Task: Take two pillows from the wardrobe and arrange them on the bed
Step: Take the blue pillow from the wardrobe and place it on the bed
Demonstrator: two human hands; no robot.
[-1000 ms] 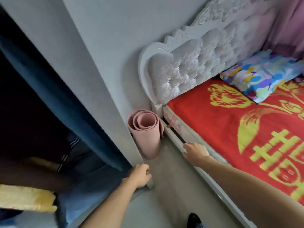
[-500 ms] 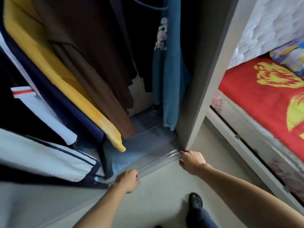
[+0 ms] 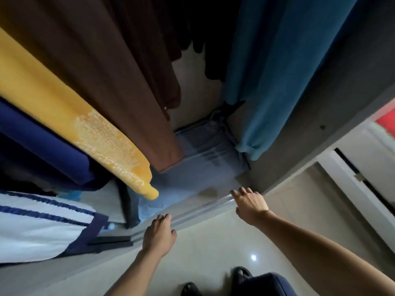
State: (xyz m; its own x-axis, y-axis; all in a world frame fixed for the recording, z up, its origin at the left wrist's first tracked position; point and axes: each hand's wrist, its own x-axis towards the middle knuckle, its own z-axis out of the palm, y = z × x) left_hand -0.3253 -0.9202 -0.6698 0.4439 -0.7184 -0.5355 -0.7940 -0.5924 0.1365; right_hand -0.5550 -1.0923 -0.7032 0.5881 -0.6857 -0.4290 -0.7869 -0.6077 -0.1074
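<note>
— Two hands at the open wardrobe (image 3: pixel 316 133), both bare. What are they doing?

— Left hand (image 3: pixel 159 236) is over the sliding track (image 3: pixel 201 210) at the wardrobe's front edge, fingers loosely spread, holding nothing. Right hand (image 3: pixel 249 202) is further along the same track, near the wardrobe's grey side panel, fingers also spread and empty, tips just past the front edge.

— And the pillows?

— On the wardrobe floor, at the right-hand end, lies a pale blue-grey padded thing (image 3: pixel 205 159), striped, flat against the back corner. It may be a pillow; I cannot tell for certain. Neither hand touches it.

— What hangs above it?

— A teal garment (image 3: pixel 277 71) by the side panel, its hem just over the padded thing's right end. A brown garment (image 3: pixel 119 77) beside it, then a yellow one (image 3: pixel 89 124) with a textured cuff, then navy (image 3: pixel 42 144). At the left edge, a white piece with navy trim (image 3: pixel 42 227).

— The bed?

— Only a sliver at the right: a red cover (image 3: pixel 386 122) and the white frame (image 3: pixel 363 189) below it. The person's dark shoes (image 3: pixel 241 276) stand on the pale tiled floor (image 3: pixel 213 248).
</note>
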